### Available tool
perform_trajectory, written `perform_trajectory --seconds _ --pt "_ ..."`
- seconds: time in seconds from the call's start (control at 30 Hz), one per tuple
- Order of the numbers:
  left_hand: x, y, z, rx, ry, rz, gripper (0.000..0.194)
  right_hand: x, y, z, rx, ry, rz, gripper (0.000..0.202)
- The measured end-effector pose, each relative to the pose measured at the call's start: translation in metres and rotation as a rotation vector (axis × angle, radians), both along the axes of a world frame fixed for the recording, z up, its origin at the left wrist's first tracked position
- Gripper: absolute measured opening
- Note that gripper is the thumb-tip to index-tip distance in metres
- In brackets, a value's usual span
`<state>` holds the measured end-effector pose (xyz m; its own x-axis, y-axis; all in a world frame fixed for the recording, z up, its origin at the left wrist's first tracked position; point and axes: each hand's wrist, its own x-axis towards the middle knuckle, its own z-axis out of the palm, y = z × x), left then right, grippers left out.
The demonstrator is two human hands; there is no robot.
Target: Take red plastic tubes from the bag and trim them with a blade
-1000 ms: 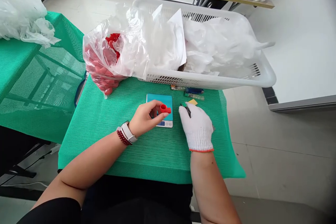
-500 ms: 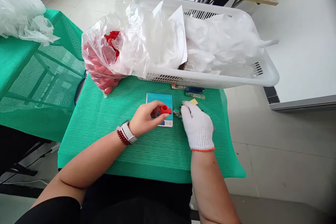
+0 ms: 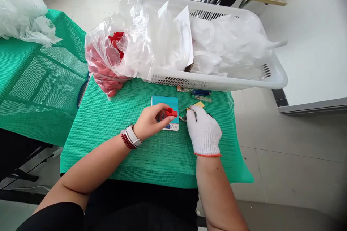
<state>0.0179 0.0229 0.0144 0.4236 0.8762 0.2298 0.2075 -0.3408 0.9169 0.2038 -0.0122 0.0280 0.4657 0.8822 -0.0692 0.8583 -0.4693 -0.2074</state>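
My left hand [image 3: 153, 120], bare with a white watch and red beads at the wrist, pinches a small red plastic ring with a short stub [image 3: 170, 112]. It holds this piece over a blue-topped digital scale [image 3: 173, 100], covering part of the scale's display. My right hand [image 3: 204, 130] wears a white knitted glove with an orange hem. Its fingers are curled down on the green cloth just right of the scale. A small metallic piece [image 3: 182, 118] shows at the fingertips; what the fingers grip is mostly hidden. Beside them lies a yellow flat piece [image 3: 200, 104].
Behind the scale, lighters [image 3: 201, 92] lie along a big white plastic basket [image 3: 217, 82] full of clear bags. A clear bag of red parts [image 3: 105, 68] leans at its left. Green mesh cloth [image 3: 114, 122] covers the table. Another cloth-covered table [image 3: 24, 75] stands left.
My gloved right hand has shifted slightly, and the metallic piece at its fingertips has moved a little and shows less. My left hand with the red piece stays almost still.
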Motion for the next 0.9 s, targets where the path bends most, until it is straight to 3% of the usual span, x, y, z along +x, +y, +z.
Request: perform_trajectory --seconds 0.27,0.67,0.8,0.9 --pt "0.000 0.000 -0.002 0.028 0.009 -0.002 0.018 0.008 -0.015 -0.010 0.062 0.109 0.137 0.045" --pt "0.001 -0.001 -0.002 0.032 0.023 -0.005 0.017 0.000 -0.035 -0.005 -0.060 -0.170 0.154 0.047" --pt "0.000 -0.002 -0.002 0.036 0.014 -0.016 0.017 0.003 -0.038 -0.002 0.080 -0.197 0.128 0.044" --pt "0.001 -0.002 -0.002 0.043 0.028 -0.029 0.018 0.005 -0.038 0.000 0.298 -0.056 0.247 0.038"
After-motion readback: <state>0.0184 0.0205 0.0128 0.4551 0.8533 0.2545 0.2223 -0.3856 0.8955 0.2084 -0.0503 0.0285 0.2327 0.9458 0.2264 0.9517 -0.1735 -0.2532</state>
